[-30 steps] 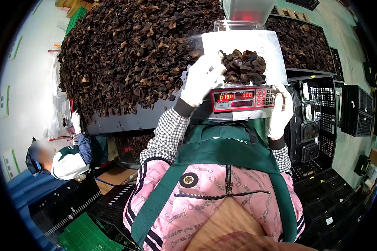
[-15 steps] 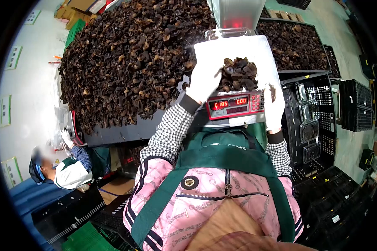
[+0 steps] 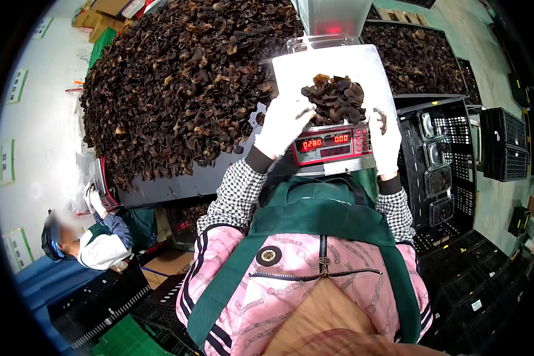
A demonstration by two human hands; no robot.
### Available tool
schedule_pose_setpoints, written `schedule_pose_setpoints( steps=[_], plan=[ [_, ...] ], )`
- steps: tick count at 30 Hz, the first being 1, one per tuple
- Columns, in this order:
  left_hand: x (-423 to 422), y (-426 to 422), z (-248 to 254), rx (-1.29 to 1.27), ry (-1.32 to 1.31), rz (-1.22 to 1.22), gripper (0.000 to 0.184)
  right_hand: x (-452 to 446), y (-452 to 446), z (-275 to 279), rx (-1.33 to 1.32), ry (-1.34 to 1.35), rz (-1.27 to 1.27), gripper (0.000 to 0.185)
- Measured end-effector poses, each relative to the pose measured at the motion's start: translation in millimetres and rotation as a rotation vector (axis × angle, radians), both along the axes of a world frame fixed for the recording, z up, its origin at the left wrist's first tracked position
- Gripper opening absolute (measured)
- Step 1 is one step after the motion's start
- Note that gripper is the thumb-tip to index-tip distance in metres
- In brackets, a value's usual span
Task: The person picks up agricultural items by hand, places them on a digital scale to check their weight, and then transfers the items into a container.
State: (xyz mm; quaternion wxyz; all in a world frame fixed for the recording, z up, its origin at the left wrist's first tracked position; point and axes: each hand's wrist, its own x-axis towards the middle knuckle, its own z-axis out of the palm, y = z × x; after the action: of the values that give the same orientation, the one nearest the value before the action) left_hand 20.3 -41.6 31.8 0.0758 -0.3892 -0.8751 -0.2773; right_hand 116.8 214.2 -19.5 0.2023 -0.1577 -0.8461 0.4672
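A dark heap of wood ear mushrooms (image 3: pixel 337 99) sits on the white top of a digital scale (image 3: pixel 288 70); whether a clear tray lies beneath them I cannot tell. The red display (image 3: pixel 326 143) reads 0.280 and 0.00. My left hand (image 3: pixel 285 123), in a white glove, is at the left edge of the heap with its fingers curled in; anything inside them is hidden. At the scale's right side, my right hand (image 3: pixel 385 139), also gloved, has its fingers bent and a dark gap between them.
A huge mound of wood ears (image 3: pixel 178 89) covers the table on the left. A black crate (image 3: pixel 466 160) with clear plastic boxes (image 3: pixel 438 181) stands right. Behind the scale are a clear tray (image 3: pixel 320 41) and another mushroom bin (image 3: pixel 418 62). A co-worker (image 3: pixel 98 240) works at far left.
The display has risen from 0.185 to 0.280. The heap has grown at its upper left. My left hand has drawn back slightly from over it, fingers now curled; my right hand stays beside the scale.
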Motion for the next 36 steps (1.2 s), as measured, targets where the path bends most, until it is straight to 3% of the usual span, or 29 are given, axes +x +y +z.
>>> schedule_pose_setpoints(
  steps=[1, 3, 4, 5, 9, 14, 17, 20, 21, 23, 24, 25, 26, 27, 28, 31, 33, 35, 36],
  plan=[
    [-0.4, -0.3, 4.4, 0.244, -0.28, 0.09, 0.018, 0.4, 0.3, 0.7, -0.015, 0.014, -0.011, 0.032],
    [-16.5, -7.4, 12.6, 0.41, -0.368, 0.166, 0.019, 2.4, 1.3, 4.8, -0.045, 0.04, -0.032, 0.032],
    [-28.4, -9.0, 13.5, 0.328, -0.328, 0.286, 0.019, 2.7, 6.1, -1.2, -0.01, 0.037, -0.033, 0.032],
    [-43.5, -8.8, 5.4, 0.413, -0.383, 0.358, 0.021, 4.2, 9.6, -5.7, -0.04, 0.016, -0.036, 0.032],
    [-106.9, -1.8, -28.2, 0.334, -0.226, 0.46, 0.032, 8.0, 12.8, -0.5, -0.121, -0.035, -0.017, 0.03],
    [-150.4, 22.8, -50.9, 0.141, -0.301, 0.581, 0.063, 7.5, 6.7, 6.4, -0.355, -0.13, -0.033, 0.027],
    [-158.8, 35.7, -59.5, 0.162, -0.321, 0.579, 0.061, 5.5, 4.6, 10.9, -0.519, -0.202, -0.023, 0.024],
    [-149.1, 47.0, -35.6, 0.606, -0.672, 0.445, 0.054, 2.6, 3.7, 10.0, -0.724, -0.238, -0.003, 0.021],
    [-147.0, 46.0, -21.2, 0.654, -0.668, 0.394, 0.053, 1.6, 5.1, 5.1, -0.738, -0.236, 0.02, 0.022],
    [-122.0, 45.0, 26.3, 1.051, -1.149, 0.331, 0.057, 2.3, 8.3, -3.2, -0.765, -0.235, 0.063, 0.024],
    [-113.5, 37.9, 31.4, 0.993, -0.949, 0.18, 0.062, 2.2, 6.3, 3.9, -0.773, -0.232, 0.066, 0.029],
    [-106.0, 25.7, 32.2, 0.79, -0.935, 0.185, 0.063, 1.7, 6.7, 3.1, -0.848, -0.229, 0.042, 0.032],
    [-76.5, 25.3, 56.2, 0.595, -0.744, 0.246, 0.051, 2.1, 7.0, 0.4, -0.924, -0.225, 0.018, 0.036],
    [-66.8, 12.6, 31.3, 0.411, -0.276, 0.166, 0.033, 2.2, 7.9, -1.8, -0.999, -0.222, -0.005, 0.039],
    [-46.4, 8.2, 31.5, 0.263, -0.16, 0.115, 0.022, 3.9, 9.6, -2.8, -1.085, -0.199, 0.026, 0.04],
    [10.3, -3.6, 8.7, 0.144, -0.024, 0.02, 0.025, 4.6, 8.5, 11.5, -1.17, -0.201, 0.039, 0.039],
    [28.3, -1.0, -18.5, 0.211, 0.038, 0.119, 0.024, 7.0, 8.5, 10.9, -1.043, -0.203, 0.128, 0.026],
    [30.3, -2.9, -19.3, 0.198, -0.042, 0.207, 0.036, 5.6, 6.8, 5.1, -0.945, -0.199, 0.12, 0.02],
    [33.6, -3.8, -23.6, 0.312, -0.155, 0.229, 0.046, 6.3, 5.7, 7.8, -0.979, -0.166, 0.123, 0.018]
  ],
)
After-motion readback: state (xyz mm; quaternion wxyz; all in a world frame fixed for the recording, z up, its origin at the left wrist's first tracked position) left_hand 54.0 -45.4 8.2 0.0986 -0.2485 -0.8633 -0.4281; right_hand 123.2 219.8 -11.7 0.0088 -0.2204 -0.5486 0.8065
